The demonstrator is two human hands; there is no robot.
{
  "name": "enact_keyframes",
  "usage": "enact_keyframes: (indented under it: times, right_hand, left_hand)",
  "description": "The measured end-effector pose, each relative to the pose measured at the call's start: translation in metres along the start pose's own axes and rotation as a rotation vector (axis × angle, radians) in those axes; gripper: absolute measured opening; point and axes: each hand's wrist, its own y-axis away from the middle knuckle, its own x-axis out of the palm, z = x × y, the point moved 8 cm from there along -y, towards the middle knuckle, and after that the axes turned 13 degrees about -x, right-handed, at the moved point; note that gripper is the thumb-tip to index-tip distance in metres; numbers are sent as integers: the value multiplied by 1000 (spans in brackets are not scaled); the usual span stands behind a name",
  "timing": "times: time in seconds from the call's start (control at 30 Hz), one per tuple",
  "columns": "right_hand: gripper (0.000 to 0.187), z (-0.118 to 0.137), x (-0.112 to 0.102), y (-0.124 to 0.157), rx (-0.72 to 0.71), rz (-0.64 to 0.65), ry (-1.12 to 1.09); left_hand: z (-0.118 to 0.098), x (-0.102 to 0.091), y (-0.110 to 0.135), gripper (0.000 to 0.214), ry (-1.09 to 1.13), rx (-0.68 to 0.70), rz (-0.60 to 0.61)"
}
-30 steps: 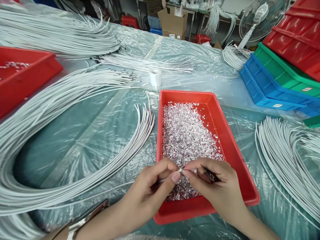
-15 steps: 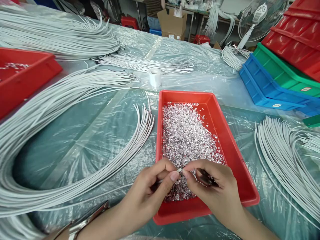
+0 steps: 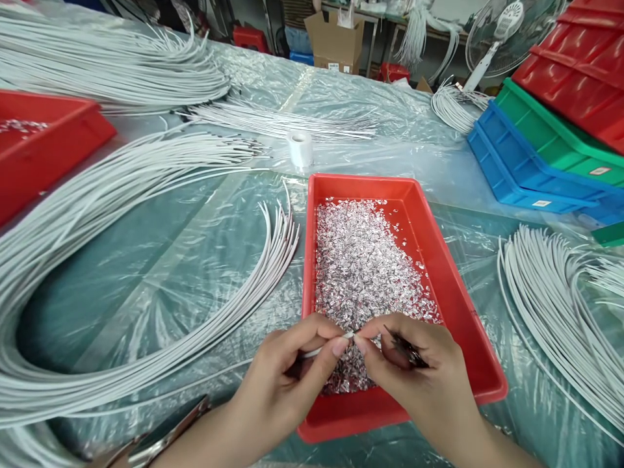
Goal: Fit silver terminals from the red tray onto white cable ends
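My left hand (image 3: 287, 377) pinches the end of a thin white cable (image 3: 314, 351) between thumb and forefinger, over the near end of a red tray (image 3: 453, 292). My right hand (image 3: 414, 377) meets it fingertip to fingertip, pinching something tiny at the cable's tip, and dark tweezers (image 3: 407, 350) lie tucked against its fingers. The tray holds a heap of small shiny silver metal pieces (image 3: 363, 273). A small fan of white cables (image 3: 263, 273) curves on the table just left of the tray.
Large bundles of white cables (image 3: 88, 195) cover the left of the plastic-sheeted table; another bundle (image 3: 556, 305) lies on the right. A roll of tape (image 3: 300, 148) stands behind the tray. Stacked blue, green and red trays (image 3: 546, 143) sit at right, another red tray (image 3: 34, 149) at left.
Both hands have stayed pinched together over the tray, with only small finger shifts. The view has tilted slightly.
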Motion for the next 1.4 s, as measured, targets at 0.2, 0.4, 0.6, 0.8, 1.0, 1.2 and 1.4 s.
enact_keyframes:
  times: [0.2,0.4,0.6,0.8,1.0,1.2,1.4]
  right_hand:
    - [14,-6,3,2,67,23,-65]
    - [13,-5,5,6,104,50,-48]
    - [9,-1,-2,10,65,-33,47]
    - [8,-5,-1,9,75,-48,22]
    - [8,-1,2,7,18,-57,-6]
    - [15,2,4,5,14,-39,24]
    - [13,1,6,9,22,-24,14]
  left_hand:
    - [0,-2,2,17,-80,53,-48]
    - [-2,-5,4,15,-119,99,-82]
    - [-7,-12,2,16,-126,117,-158]
    - [-8,-11,-1,20,-77,78,-145]
    - [-5,-2,-1,21,-35,58,-47]
    - [-4,0,0,21,-40,61,-46]
    - [-2,0,2,20,-53,66,-51]
